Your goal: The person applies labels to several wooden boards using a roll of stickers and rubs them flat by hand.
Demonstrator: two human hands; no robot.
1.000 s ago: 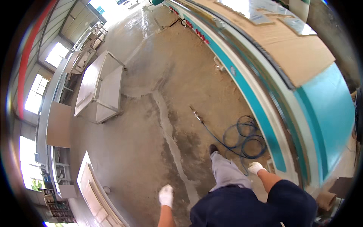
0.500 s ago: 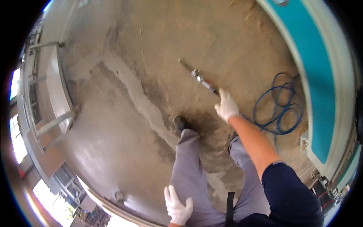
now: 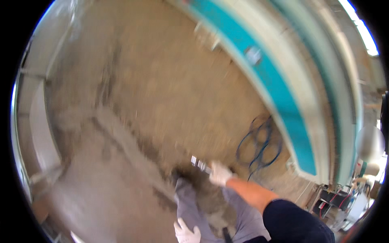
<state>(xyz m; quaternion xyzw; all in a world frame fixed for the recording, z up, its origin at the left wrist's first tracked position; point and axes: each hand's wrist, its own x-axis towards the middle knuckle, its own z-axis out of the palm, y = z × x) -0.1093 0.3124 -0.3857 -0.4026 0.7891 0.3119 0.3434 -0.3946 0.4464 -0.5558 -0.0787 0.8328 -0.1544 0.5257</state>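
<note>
My right hand (image 3: 221, 174), in a white glove, is wrapped round the rear end of a slim silver metal tool (image 3: 201, 165). The tool points ahead and to the left, held above the floor in front of my feet; motion blur hides its thin tip. Low in the view, beside my left thigh, my left hand (image 3: 186, 233) wears the same kind of glove. Its fingers and thumb are spread, and nothing is in it. A loosely coiled blue hose (image 3: 259, 150) lies on the floor right of my right hand.
A long teal and cream machine (image 3: 279, 97) curves along the right side. Equipment with red wires (image 3: 334, 202) stands at the lower right. On the left is a pale metal panel on a frame (image 3: 40, 125). The brown floor (image 3: 174, 93) bears a grey patched strip (image 3: 133, 148).
The view has swung to the right, showing more of the teal machine. My right hand, still on the tool, now appears lower and closer to me. The left hand stays spread beside my thigh.
</note>
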